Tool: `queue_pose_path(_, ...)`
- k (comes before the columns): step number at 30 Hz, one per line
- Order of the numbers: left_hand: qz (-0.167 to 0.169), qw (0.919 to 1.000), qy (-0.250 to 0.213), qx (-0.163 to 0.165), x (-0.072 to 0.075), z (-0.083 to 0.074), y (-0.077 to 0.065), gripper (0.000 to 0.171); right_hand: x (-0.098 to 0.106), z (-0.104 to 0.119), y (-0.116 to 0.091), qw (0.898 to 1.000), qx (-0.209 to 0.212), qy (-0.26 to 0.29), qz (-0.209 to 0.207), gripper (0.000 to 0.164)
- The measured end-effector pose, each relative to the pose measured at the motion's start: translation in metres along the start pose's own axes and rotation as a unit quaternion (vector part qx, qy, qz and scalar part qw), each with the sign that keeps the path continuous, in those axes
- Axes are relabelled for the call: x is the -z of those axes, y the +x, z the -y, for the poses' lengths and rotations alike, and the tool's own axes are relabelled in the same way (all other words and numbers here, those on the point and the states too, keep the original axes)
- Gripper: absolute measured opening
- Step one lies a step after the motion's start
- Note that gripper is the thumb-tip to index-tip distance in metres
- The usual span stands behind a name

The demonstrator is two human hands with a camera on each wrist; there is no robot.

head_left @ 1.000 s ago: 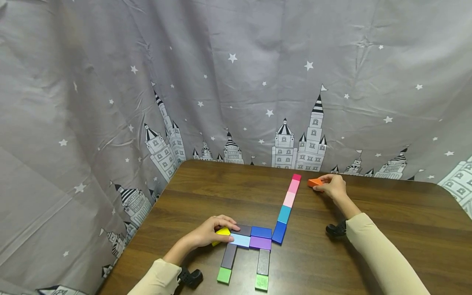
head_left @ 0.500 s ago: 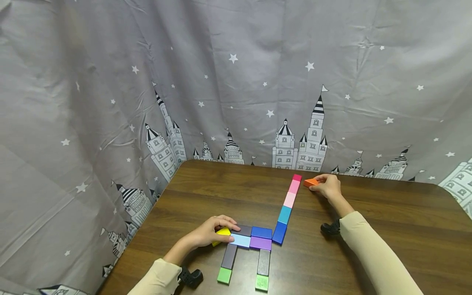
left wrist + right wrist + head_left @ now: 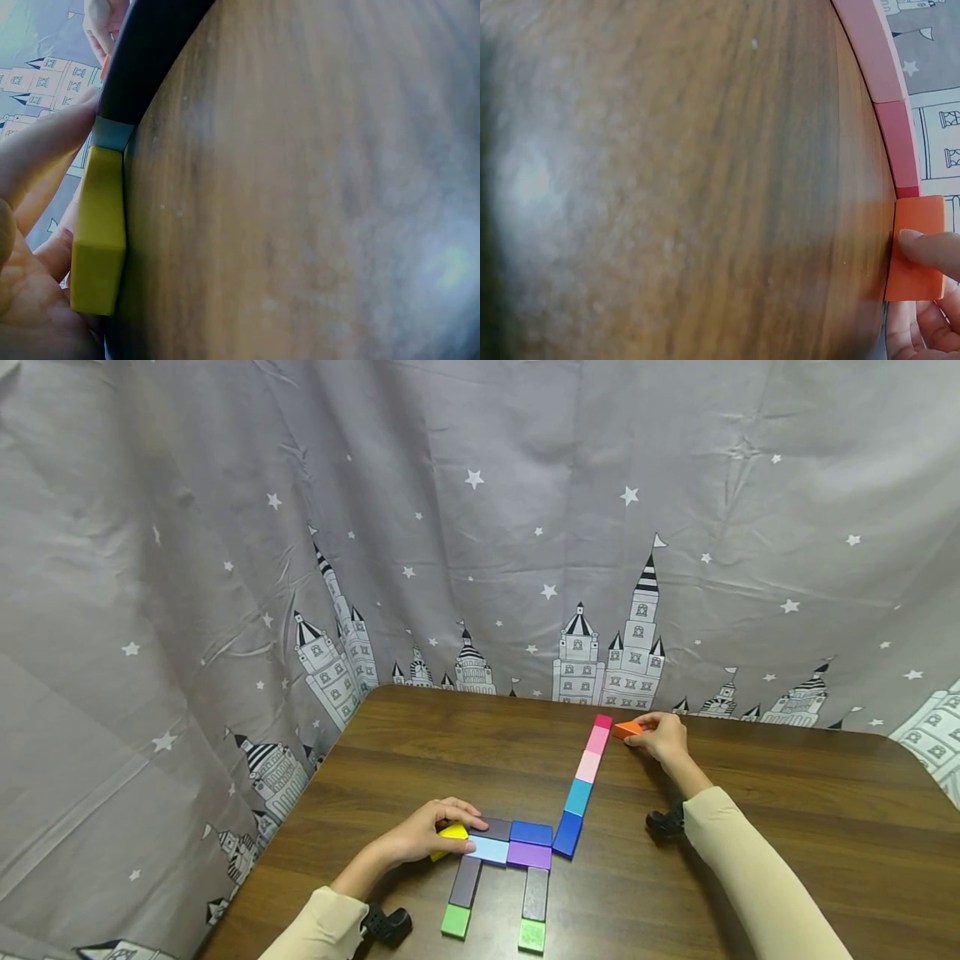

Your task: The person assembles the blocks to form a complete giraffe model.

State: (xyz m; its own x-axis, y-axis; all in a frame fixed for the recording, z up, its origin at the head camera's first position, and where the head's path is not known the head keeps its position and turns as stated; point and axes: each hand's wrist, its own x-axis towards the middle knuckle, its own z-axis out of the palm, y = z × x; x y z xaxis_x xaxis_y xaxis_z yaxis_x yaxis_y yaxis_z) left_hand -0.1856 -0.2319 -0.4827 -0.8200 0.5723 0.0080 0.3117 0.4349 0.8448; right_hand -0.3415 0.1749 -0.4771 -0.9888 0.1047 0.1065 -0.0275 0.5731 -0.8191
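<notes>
My right hand (image 3: 664, 740) pinches an orange triangular block (image 3: 626, 729) between thumb and fingers, just right of the red block (image 3: 603, 722) that tops a slanting row. The right wrist view shows the thumb on the orange block's (image 3: 919, 259) side. My left hand (image 3: 420, 835) rests over a yellow block (image 3: 452, 838), partly covering it. Its thumb touches the left end of a light blue block (image 3: 491, 850), and its fingertips touch a dark block (image 3: 495, 829). In the left wrist view the yellow block (image 3: 99, 225) lies beside the palm.
A blue block (image 3: 531, 833) and a purple block (image 3: 529, 855) adjoin the light blue and dark ones. Two legs of dark and green blocks (image 3: 532, 935) extend below. Pink, teal and blue blocks (image 3: 567, 835) form the slanting row. A grey castle-print curtain (image 3: 480, 568) hangs behind the wooden table (image 3: 787, 827).
My right hand has moved left with the orange triangular block, bringing it close to the red block. The left hand and the laid blocks have stayed put.
</notes>
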Motion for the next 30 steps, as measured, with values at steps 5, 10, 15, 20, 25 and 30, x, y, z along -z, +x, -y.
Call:
queue_pose_path(5,0.000,1.0000,-0.003,0.005,-0.001,0.000,0.000,0.031,-0.004,-0.001,0.002,1.000,-0.004,0.002,0.000,0.037)
queue_pose_path(10,-0.001,1.0000,-0.004,0.002,-0.001,-0.002,0.000,0.031,-0.006,-0.003,0.003,1.000,-0.006,0.007,-0.004,0.038)
queue_pose_path(15,-0.001,1.0000,0.001,-0.007,0.000,-0.003,-0.001,0.031,-0.007,-0.003,0.002,1.000,-0.005,0.008,-0.003,0.039)
queue_pose_path(20,0.000,0.9999,-0.001,-0.011,0.000,-0.003,-0.001,0.031,-0.005,-0.003,0.001,1.000,-0.010,0.020,0.009,0.044)
queue_pose_path(25,0.006,1.0000,-0.005,0.000,0.001,-0.001,0.000,0.031,0.005,-0.005,0.000,0.997,-0.009,0.065,0.029,0.054)
queue_pose_path(30,0.020,0.9996,-0.017,0.015,0.004,0.001,0.002,0.032,0.024,-0.009,-0.004,0.994,0.008,0.103,0.037,0.059)
